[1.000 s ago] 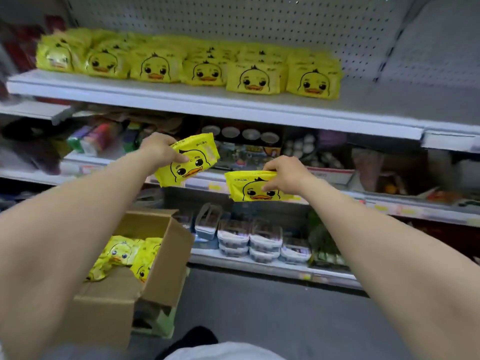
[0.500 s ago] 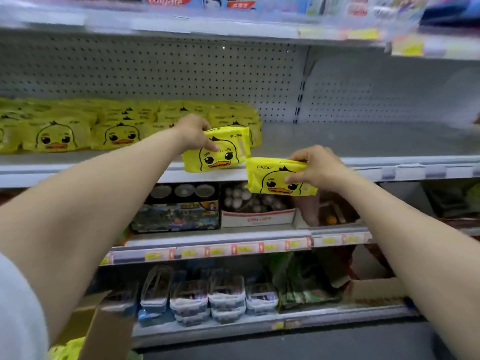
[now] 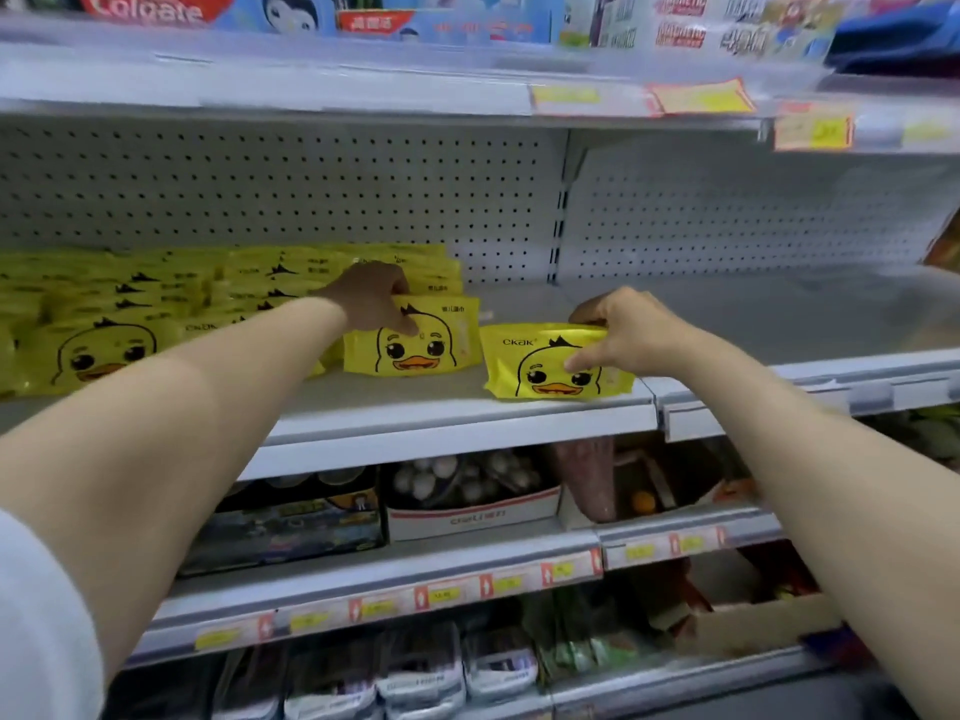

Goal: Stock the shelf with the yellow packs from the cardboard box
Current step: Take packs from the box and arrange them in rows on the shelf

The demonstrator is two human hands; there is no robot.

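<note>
Smooth metal shelf (image 3: 415, 407), glossy yellow packs (image 3: 156, 304) at 9 o'clock.
Left grip (image 3: 371, 298) clasps left pack (image 3: 421, 350); right grip (image 3: 623, 330) pinches right pack (image 3: 540, 366), at its 3 o'clock.

So on the shelf (image 3: 441, 407), the stocked packs (image 3: 156, 304) fill the left side, back to the pegboard (image 3: 311, 189). The left pack (image 3: 415, 350) stands just right of them, left hand (image 3: 371, 296) on top. The right pack (image 3: 545, 366) sits beside it near the front edge, right hand (image 3: 623, 330) on it. A carton (image 3: 467, 511) sits one shelf below.
</note>
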